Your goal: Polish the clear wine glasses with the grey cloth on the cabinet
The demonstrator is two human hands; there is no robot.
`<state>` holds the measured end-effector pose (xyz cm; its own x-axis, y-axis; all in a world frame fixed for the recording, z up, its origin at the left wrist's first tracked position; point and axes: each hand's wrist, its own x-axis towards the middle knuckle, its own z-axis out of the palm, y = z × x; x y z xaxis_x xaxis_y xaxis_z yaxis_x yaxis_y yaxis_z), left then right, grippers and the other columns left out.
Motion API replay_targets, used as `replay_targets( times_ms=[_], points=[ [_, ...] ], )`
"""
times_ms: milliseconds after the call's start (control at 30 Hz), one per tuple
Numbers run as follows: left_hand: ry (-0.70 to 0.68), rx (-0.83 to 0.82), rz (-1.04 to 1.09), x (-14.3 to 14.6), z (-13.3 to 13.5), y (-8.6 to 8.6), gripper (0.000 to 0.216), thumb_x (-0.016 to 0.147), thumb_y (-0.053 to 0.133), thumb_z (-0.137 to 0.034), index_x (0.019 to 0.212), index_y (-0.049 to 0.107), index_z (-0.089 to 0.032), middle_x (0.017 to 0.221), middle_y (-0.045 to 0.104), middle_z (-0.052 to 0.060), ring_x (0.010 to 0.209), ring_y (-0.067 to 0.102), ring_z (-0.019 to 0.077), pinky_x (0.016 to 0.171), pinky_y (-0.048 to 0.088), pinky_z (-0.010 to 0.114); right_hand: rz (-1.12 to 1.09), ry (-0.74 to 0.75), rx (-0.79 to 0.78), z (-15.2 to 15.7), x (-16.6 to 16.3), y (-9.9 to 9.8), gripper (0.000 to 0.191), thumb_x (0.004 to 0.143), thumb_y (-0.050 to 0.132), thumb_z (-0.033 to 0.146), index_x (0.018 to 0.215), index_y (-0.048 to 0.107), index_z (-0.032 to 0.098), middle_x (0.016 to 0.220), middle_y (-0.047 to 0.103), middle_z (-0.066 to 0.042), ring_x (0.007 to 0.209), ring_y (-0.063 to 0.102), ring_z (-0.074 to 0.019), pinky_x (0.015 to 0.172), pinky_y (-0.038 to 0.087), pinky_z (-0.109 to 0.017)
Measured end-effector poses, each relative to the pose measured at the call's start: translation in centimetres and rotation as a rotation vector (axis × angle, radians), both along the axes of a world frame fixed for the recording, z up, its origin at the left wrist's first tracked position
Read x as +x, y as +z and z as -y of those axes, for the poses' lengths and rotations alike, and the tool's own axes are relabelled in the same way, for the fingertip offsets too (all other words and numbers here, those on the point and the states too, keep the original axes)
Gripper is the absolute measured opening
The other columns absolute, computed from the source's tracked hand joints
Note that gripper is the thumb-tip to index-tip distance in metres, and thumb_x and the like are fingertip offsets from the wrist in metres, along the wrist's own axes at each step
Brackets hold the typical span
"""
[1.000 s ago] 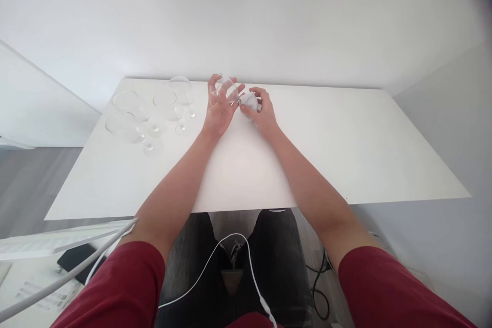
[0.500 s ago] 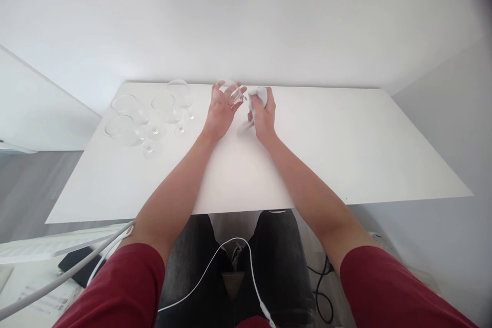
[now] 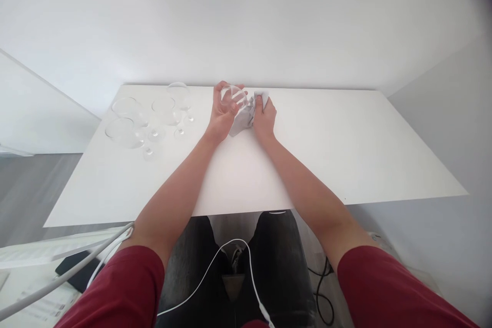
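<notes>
My left hand [image 3: 223, 110] is closed around the bowl of a clear stemmed glass [image 3: 234, 95], which lies tilted, its rim toward me and to the left. The glass's stem and foot are hidden by the cloth. In my right hand [image 3: 265, 117] I grip a light grey cloth [image 3: 243, 120], bunched against the glass, with one loose flap hanging down between the two hands. To the left several more clear stemmed glasses stand upright in a group, among them a front glass [image 3: 125, 133] and a back glass [image 3: 179, 96].
A white table [image 3: 357, 148] runs along a white wall [image 3: 300, 20]. A white cable [image 3: 246, 242] loops over my legs, and a grey cable [image 3: 73, 272] passes by my left arm. Black cables [image 3: 323, 289] lie below the table on the right.
The glass has turned so that its rim faces more toward me. My right hand and the cloth have shifted slightly, and the cloth's flap now spreads beneath the glass.
</notes>
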<state>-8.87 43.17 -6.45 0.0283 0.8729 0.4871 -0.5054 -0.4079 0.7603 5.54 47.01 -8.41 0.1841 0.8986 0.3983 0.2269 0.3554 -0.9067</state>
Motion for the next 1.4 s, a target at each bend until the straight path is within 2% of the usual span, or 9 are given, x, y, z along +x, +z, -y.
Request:
replay_targets(
  times_ms=[133,300,400,567,767,967,1100,1300,1400],
  points=[
    [0.006,-0.023,-0.088,0.3,0.3,0.1,0.077,0.072,0.088,-0.061,0.133,0.047,-0.038,0.144,0.06,0.008,0.143,0.054,0.0308,0.121,0.04,0.055,0.009,-0.049,0.085,0.5,0.4,0.7,0.037,0.101,0.048,0.059,0.099,0.061,0.025,0.091,0.067,-0.005,0.091,0.067,-0.0229,0.087,0.053,-0.036],
    [0.1,-0.041,-0.065,0.3,0.2,0.2,0.058,0.08,0.082,-0.062,0.125,0.056,-0.035,0.136,0.066,0.007,0.143,0.055,0.0301,0.124,0.034,0.053,-0.141,-0.024,0.161,1.5,0.6,1.9,0.046,0.104,0.036,0.063,0.121,0.058,0.027,0.115,0.066,-0.008,0.112,0.066,-0.0229,0.095,0.053,-0.038],
    [0.126,-0.058,-0.085,0.2,0.2,0.4,0.051,0.08,0.082,-0.06,0.119,0.062,-0.033,0.139,0.065,0.007,0.146,0.051,0.0313,0.125,0.032,0.052,-0.135,0.193,0.11,1.4,0.6,1.8,0.053,0.103,0.035,0.069,0.113,0.063,0.026,0.11,0.067,-0.007,0.104,0.065,-0.0208,0.092,0.053,-0.034],
    [0.092,-0.113,-0.003,-0.5,0.5,0.6,0.053,0.083,0.076,-0.066,0.123,0.063,-0.033,0.137,0.067,0.007,0.141,0.056,0.0335,0.119,0.043,0.052,0.012,0.634,-0.084,1.8,-0.2,1.5,0.055,0.09,0.058,0.076,0.085,0.064,0.022,0.077,0.067,-0.003,0.07,0.061,-0.0171,0.069,0.052,-0.031],
    [-0.014,-0.223,0.058,-1.0,0.3,0.4,0.056,0.087,0.067,-0.07,0.127,0.062,-0.031,0.133,0.068,0.009,0.138,0.058,0.0351,0.113,0.051,0.054,-0.205,1.054,-0.341,2.1,0.0,2.1,0.055,0.082,0.07,0.076,0.082,0.06,0.022,0.064,0.057,0.001,0.057,0.054,-0.0157,0.064,0.053,-0.034],
    [0.093,-0.13,0.08,-1.0,-0.2,0.0,0.05,0.087,0.074,-0.062,0.123,0.064,-0.028,0.134,0.068,0.01,0.145,0.052,0.0329,0.124,0.037,0.052,0.089,0.511,-0.081,2.5,-0.8,1.7,0.038,0.082,0.08,0.059,0.09,0.062,0.026,0.072,0.063,0.001,0.066,0.057,-0.0197,0.067,0.051,-0.032],
    [0.059,-0.16,0.106,-1.2,-0.1,-0.1,0.048,0.09,0.069,-0.064,0.122,0.063,-0.029,0.138,0.066,0.01,0.149,0.048,0.0343,0.12,0.042,0.055,-0.134,0.617,-0.207,2.2,-1.3,1.3,0.047,0.086,0.068,0.071,0.081,0.06,0.025,0.066,0.063,0.0,0.057,0.058,-0.0176,0.059,0.05,-0.031],
    [0.13,-0.096,0.121,-1.5,-0.4,-0.4,0.039,0.099,0.063,-0.053,0.132,0.051,-0.037,0.158,0.05,0.003,0.155,0.039,0.0265,0.119,0.043,0.053,-0.676,0.275,-0.147,-1.1,-0.1,0.4,0.051,0.094,0.051,0.075,0.104,0.058,0.026,0.096,0.07,-0.004,0.096,0.069,-0.0192,0.078,0.058,-0.034],
    [0.172,-0.026,0.123,-1.4,-0.4,-0.2,0.044,0.093,0.069,-0.057,0.129,0.052,-0.039,0.16,0.048,0.001,0.156,0.037,0.0263,0.123,0.039,0.051,-0.682,0.366,-0.204,-1.3,0.0,0.5,0.043,0.094,0.057,0.068,0.105,0.059,0.026,0.102,0.07,-0.003,0.096,0.069,-0.0178,0.082,0.058,-0.034]
  ],
)
